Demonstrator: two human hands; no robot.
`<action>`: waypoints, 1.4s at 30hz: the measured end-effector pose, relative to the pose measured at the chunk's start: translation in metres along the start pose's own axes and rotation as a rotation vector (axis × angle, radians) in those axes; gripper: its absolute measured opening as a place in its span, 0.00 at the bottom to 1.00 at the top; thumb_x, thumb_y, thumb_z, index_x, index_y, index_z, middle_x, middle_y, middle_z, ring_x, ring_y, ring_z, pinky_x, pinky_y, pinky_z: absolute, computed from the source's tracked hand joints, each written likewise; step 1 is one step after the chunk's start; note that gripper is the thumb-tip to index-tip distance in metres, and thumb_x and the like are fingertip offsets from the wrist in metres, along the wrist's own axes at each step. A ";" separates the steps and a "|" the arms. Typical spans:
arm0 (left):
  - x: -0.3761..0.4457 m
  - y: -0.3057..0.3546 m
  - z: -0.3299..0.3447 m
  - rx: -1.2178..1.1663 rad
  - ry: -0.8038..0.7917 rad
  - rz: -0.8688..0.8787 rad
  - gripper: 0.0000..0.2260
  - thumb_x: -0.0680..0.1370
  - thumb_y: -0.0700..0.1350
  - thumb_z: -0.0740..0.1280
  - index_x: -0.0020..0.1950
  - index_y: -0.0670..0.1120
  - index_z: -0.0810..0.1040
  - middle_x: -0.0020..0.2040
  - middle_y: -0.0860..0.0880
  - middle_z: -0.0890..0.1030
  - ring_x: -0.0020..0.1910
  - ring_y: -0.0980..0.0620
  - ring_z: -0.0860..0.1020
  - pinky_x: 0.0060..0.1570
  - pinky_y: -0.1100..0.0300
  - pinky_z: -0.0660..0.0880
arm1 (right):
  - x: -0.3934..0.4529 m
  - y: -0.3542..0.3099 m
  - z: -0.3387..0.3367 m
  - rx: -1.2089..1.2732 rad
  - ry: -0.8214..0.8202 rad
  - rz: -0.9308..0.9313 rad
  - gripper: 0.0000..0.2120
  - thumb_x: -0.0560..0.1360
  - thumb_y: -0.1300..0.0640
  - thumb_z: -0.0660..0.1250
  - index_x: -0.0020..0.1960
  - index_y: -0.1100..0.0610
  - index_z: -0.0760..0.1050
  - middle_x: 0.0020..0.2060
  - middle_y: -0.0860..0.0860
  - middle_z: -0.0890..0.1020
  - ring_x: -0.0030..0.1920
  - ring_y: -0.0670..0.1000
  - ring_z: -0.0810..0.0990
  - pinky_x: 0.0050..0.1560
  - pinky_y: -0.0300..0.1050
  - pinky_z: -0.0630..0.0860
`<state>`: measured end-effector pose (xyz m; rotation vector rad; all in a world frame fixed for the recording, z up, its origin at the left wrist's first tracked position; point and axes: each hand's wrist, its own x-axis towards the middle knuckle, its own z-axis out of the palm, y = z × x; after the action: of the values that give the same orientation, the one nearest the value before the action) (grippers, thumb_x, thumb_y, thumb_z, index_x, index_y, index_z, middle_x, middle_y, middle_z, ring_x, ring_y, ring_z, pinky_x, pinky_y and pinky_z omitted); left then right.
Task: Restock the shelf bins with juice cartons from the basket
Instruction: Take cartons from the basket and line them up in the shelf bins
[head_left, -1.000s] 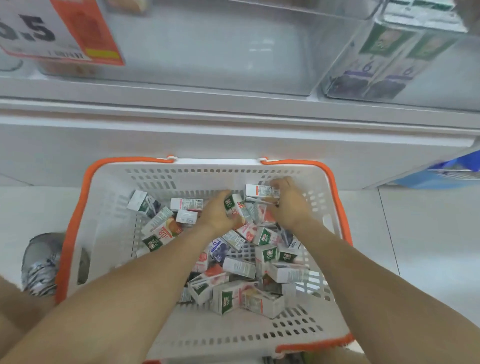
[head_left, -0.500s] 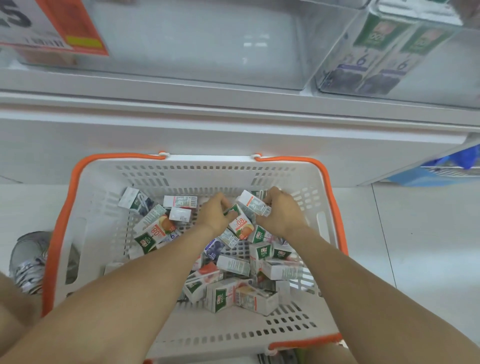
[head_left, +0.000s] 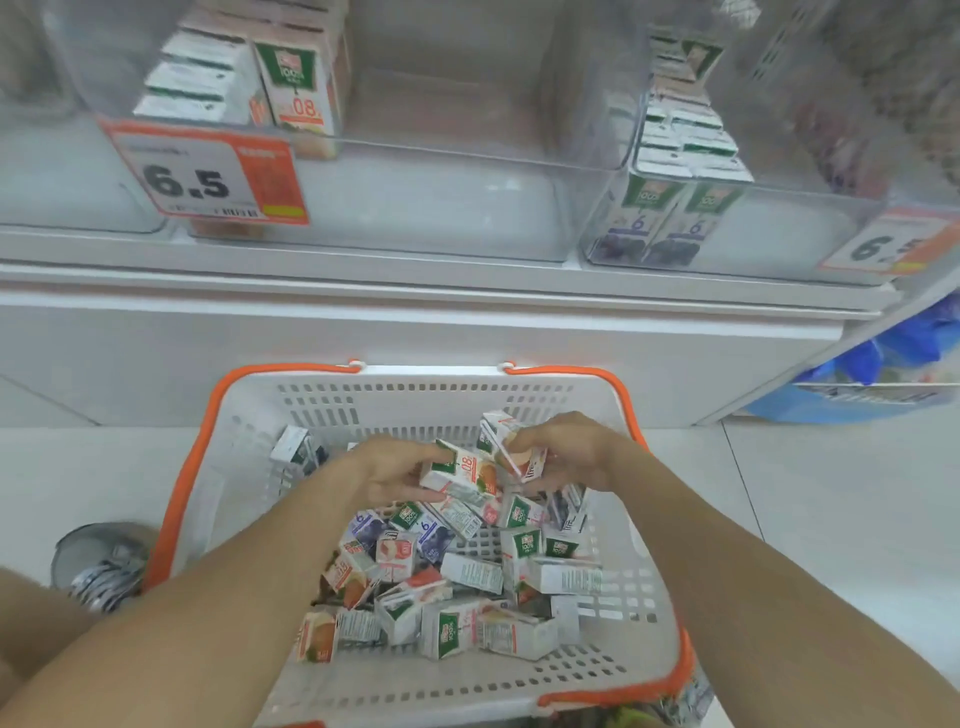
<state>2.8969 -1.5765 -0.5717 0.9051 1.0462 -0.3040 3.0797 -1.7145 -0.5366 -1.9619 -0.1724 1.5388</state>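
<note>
**Both hands in the basket, a carton in each**

Left hand (head_left: 387, 470) has its fingers curled round an orange carton (head_left: 460, 475), lying on its side with the long axis running left to right. Right hand (head_left: 563, 452) grips a second carton (head_left: 511, 447), tilted, top end toward the shelf. Both sit just above the loose pile (head_left: 457, 582) in the white basket (head_left: 426, 400), near its far wall, orange handles (head_left: 182, 499) folded down along the rim. Basket's on a pale tile floor (head_left: 831, 493). Up top, the middle clear bin (head_left: 467, 135) has lots of open room; the right bin (head_left: 670, 208) holds purple cartons.
</note>
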 end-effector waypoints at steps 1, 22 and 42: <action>-0.013 0.006 -0.002 -0.020 -0.038 0.003 0.13 0.73 0.38 0.75 0.56 0.38 0.78 0.54 0.41 0.76 0.47 0.46 0.80 0.60 0.48 0.78 | -0.011 -0.010 0.003 -0.016 -0.037 -0.022 0.20 0.70 0.62 0.76 0.59 0.67 0.77 0.65 0.59 0.73 0.55 0.58 0.80 0.48 0.53 0.84; -0.239 0.135 -0.017 -0.011 0.018 0.513 0.12 0.78 0.41 0.67 0.59 0.39 0.81 0.47 0.40 0.83 0.39 0.49 0.82 0.32 0.60 0.81 | -0.184 -0.122 0.039 -0.353 0.155 -1.056 0.38 0.57 0.60 0.85 0.63 0.44 0.76 0.55 0.46 0.79 0.53 0.50 0.80 0.52 0.48 0.81; -0.218 0.147 0.004 0.343 -0.079 0.522 0.22 0.68 0.47 0.77 0.58 0.39 0.80 0.49 0.41 0.82 0.43 0.49 0.79 0.37 0.59 0.73 | -0.166 -0.118 0.047 -0.715 0.419 -1.256 0.37 0.56 0.45 0.84 0.62 0.46 0.74 0.52 0.42 0.77 0.52 0.40 0.75 0.50 0.31 0.73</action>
<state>2.8803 -1.5299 -0.3132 1.4250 0.6601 -0.0776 3.0175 -1.6798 -0.3396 -1.8799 -1.5714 0.2180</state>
